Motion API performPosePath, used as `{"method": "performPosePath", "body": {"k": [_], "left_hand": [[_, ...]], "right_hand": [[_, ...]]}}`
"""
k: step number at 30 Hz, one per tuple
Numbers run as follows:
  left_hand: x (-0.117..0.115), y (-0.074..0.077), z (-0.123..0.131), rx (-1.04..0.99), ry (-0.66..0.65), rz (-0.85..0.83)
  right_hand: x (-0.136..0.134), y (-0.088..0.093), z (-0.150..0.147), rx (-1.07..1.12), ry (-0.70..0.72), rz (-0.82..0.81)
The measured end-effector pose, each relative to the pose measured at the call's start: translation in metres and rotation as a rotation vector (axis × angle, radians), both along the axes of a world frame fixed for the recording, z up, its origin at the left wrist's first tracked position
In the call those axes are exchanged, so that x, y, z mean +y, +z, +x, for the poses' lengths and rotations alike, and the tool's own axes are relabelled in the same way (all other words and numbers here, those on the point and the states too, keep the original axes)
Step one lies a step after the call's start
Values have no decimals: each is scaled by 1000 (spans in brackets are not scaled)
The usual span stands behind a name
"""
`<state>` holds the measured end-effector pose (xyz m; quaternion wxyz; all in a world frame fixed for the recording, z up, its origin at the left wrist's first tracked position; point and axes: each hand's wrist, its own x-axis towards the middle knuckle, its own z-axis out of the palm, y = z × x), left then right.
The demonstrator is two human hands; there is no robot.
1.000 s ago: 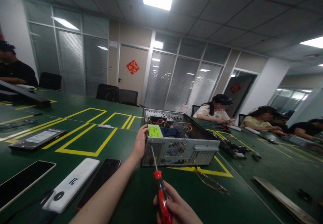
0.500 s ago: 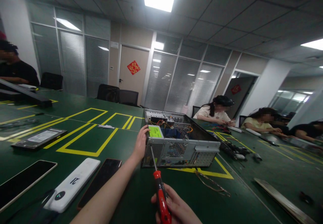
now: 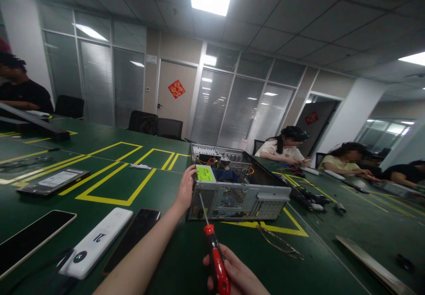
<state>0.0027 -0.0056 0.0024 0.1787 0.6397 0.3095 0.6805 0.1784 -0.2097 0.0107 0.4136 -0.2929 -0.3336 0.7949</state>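
Right hand (image 3: 237, 270) wraps its fingers snugly around a red-and-black screwdriver (image 3: 216, 253), aimed at the open computer case (image 3: 250, 202) on the green table (image 3: 181, 262); left hand (image 3: 184, 193) touches the case's side, though from here I cannot tell how far its fingers close.

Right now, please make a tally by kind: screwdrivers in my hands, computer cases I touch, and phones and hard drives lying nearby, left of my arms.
Screwdriver: 1, in the right hand
Computer case: 1, touched by the left hand
Phones: 2
Hard drive: 1
Total: 5
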Motion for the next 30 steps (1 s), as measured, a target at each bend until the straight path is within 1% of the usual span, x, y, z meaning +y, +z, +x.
{"method": "performPosePath", "body": {"k": [7,12,15,18,20,24,26,28,30], "left_hand": [[0,0,-1,4,3,6],[-1,1,-2,9,3,14],[0,0,-1,1,4,13],[0,0,0,-16,10,10],[0,0,1,-19,9,1],[0,0,1,-27,-2,-6],[0,0,1,-34,-3,0],[0,0,1,-34,-3,2],[0,0,1,-33,-2,2]], "right_hand": [[-4,7,-1,32,-32,-25],[-4,12,-4,68,-50,-90],[-3,13,-6,88,-51,-174],[-1,14,-9,143,-2,-283],[1,16,-13,183,37,-331],[4,23,-26,244,63,-411],[4,24,-30,263,62,-412],[4,24,-32,280,58,-368],[5,23,-30,278,96,-309]]}}
